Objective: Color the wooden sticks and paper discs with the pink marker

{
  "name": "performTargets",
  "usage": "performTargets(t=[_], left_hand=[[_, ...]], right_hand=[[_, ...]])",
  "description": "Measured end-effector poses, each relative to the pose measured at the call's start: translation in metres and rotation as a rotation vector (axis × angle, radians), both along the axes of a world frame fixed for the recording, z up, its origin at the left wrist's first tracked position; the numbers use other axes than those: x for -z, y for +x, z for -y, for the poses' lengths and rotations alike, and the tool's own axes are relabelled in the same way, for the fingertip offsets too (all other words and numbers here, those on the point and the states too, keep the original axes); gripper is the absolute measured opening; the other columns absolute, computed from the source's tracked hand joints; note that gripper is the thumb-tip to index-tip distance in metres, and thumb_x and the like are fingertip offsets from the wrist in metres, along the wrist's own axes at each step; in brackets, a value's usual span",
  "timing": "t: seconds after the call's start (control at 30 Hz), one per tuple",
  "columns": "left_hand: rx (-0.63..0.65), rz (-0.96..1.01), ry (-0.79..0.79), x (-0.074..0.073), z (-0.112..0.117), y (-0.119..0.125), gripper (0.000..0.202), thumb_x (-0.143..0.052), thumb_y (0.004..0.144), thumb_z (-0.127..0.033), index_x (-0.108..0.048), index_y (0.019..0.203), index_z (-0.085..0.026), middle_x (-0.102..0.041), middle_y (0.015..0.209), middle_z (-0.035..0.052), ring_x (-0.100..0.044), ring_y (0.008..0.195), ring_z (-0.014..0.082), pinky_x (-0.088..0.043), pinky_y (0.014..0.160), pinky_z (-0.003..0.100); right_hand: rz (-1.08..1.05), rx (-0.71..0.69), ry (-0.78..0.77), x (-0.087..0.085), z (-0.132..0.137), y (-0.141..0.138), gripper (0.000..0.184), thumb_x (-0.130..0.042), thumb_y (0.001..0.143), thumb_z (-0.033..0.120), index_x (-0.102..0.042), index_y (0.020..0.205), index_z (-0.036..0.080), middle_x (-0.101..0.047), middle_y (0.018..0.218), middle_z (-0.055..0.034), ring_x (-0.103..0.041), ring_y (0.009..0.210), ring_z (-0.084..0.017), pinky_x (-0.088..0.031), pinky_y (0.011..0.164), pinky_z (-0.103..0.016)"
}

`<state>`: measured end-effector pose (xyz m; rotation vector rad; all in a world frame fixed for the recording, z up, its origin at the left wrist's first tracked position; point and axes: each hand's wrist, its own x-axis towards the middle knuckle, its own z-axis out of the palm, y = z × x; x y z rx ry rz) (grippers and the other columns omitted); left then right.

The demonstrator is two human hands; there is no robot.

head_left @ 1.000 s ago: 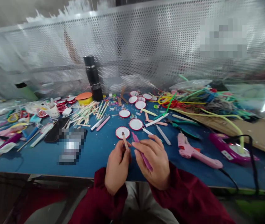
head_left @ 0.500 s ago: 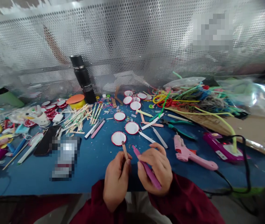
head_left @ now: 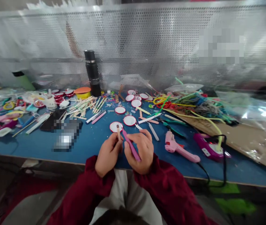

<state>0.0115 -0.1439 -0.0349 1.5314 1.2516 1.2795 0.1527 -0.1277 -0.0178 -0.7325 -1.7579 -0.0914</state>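
Note:
Between the thumb and fingers of my left hand (head_left: 108, 154) is a flat wooden stick (head_left: 119, 134) with a dark spot at its upper end. My right hand (head_left: 142, 151) grips a purple pen-shaped tool (head_left: 131, 146), its tip pointing up beside the stick's upper end. Whether tip and stick touch I cannot tell. Just beyond both hands lies a white disc with a red rim (head_left: 114, 126), and a second such disc (head_left: 129, 120) sits to its right. A white pen (head_left: 153, 131) rests beyond my right hand.
On the right are a pink glue gun (head_left: 179, 148), green-handled pliers (head_left: 174, 129) and a purple device (head_left: 208, 148) with a black cable. A black bottle (head_left: 92, 75) stands at the back. Wooden sticks (head_left: 82, 106) and a phone (head_left: 68, 136) lie on the left.
The camera view has shifted, so the table and both hands appear higher in the picture. The purple tool's tip has come closer to the stick's upper end. Both holds are unchanged.

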Motion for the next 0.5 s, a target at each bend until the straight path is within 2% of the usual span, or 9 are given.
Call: performTargets(t=[0.13, 0.23, 0.37, 0.43, 0.5], left_hand=[[-0.019, -0.028, 0.086, 0.000, -0.002, -0.001, 0.019, -0.049, 0.097, -0.035, -0.059, 0.096, -0.019, -0.064, 0.087, 0.0012, -0.056, 0.081, 0.0154, -0.042, 0.077, 0.026], [-0.051, -0.039, 0.062, 0.002, -0.003, -0.002, 0.025, -0.048, 0.098, -0.040, -0.056, 0.087, -0.019, -0.058, 0.074, -0.0017, -0.052, 0.070, 0.0136, -0.041, 0.070, 0.025], [-0.055, -0.016, 0.037, 0.005, -0.005, -0.002, 0.025, -0.046, 0.099, -0.040, -0.053, 0.085, -0.020, -0.052, 0.062, -0.0049, -0.045, 0.057, 0.0111, -0.036, 0.059, 0.023], [-0.041, 0.003, 0.034, 0.005, -0.006, -0.002, 0.021, -0.045, 0.098, -0.038, -0.054, 0.094, -0.020, -0.053, 0.061, -0.0052, -0.047, 0.055, 0.0115, -0.036, 0.058, 0.023], [-0.042, 0.003, 0.033, 0.005, -0.006, -0.001, 0.021, -0.045, 0.098, -0.038, -0.054, 0.108, -0.021, -0.053, 0.060, -0.0056, -0.049, 0.054, 0.0124, -0.037, 0.057, 0.023]], right_hand=[[0.016, -0.033, -0.099, 0.002, 0.003, -0.009, 0.025, -0.057, 0.089, 0.016, -0.063, 0.112, 0.023, -0.074, 0.100, -0.0068, -0.069, 0.094, -0.023, -0.046, 0.100, -0.048], [-0.129, -0.034, -0.165, 0.006, 0.006, -0.013, 0.020, -0.059, 0.091, 0.020, -0.062, 0.110, 0.020, -0.071, 0.099, -0.0089, -0.069, 0.091, -0.022, -0.054, 0.084, -0.039], [-0.318, 0.044, -0.184, 0.012, 0.006, -0.018, 0.005, -0.063, 0.090, 0.024, -0.064, 0.094, 0.021, -0.068, 0.085, -0.0039, -0.067, 0.079, -0.019, -0.054, 0.075, -0.033], [-0.418, 0.034, -0.236, 0.014, 0.004, -0.022, 0.006, -0.061, 0.092, 0.026, -0.062, 0.091, 0.021, -0.065, 0.080, -0.0021, -0.065, 0.073, -0.017, -0.053, 0.070, -0.032], [-0.564, 0.003, -0.283, 0.016, 0.000, -0.027, 0.013, -0.062, 0.091, 0.030, -0.060, 0.099, 0.020, -0.063, 0.082, -0.0013, -0.064, 0.069, -0.016, -0.053, 0.066, -0.031]])
